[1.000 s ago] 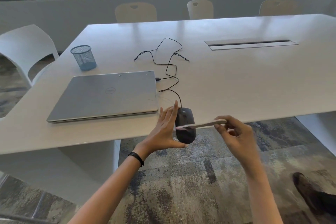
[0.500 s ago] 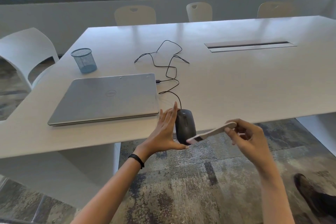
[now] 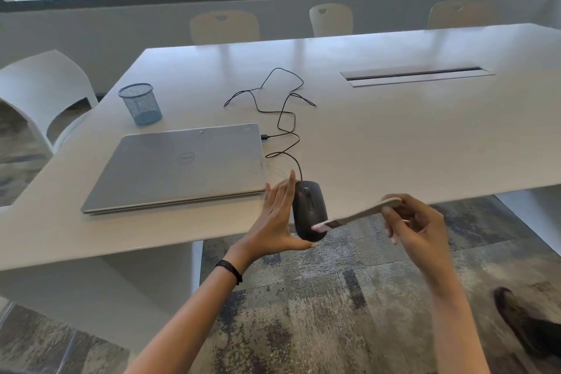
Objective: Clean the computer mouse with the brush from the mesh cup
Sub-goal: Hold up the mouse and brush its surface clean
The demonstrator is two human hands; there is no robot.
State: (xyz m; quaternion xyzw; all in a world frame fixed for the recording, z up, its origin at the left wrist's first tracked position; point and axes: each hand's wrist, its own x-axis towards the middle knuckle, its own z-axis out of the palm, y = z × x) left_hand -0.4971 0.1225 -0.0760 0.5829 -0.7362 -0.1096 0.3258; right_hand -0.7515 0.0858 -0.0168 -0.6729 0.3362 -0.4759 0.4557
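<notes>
— Where was the mouse (image 3: 309,209) at that point?

— At the near edge of the worktop (image 3: 394,146), just right of the closed laptop (image 3: 179,165), with its near end out past the edge. Its cable (image 3: 285,118) looped off toward the far side and came back to plug into the laptop. I couldn't tell whether the mouse rested on the worktop or was lifted a little.

— And your left hand (image 3: 279,222)?

— Flat, fingers straight along the mouse's left side, thumb across its near end. I'd say that was a brace, so the brush (image 3: 358,215) couldn't shove it sideways.

— The right hand (image 3: 416,222)?

— Fingers curled, pinching the brush at the far end of its handle. The head was down on the near right of the mouse's back. Gripping that far back allowed a light, sweeping stroke, I think.

— The mesh cup (image 3: 140,103)?

— Upright at the far left, beyond the laptop and well apart from the mouse. Nothing stuck out above its rim.
</notes>
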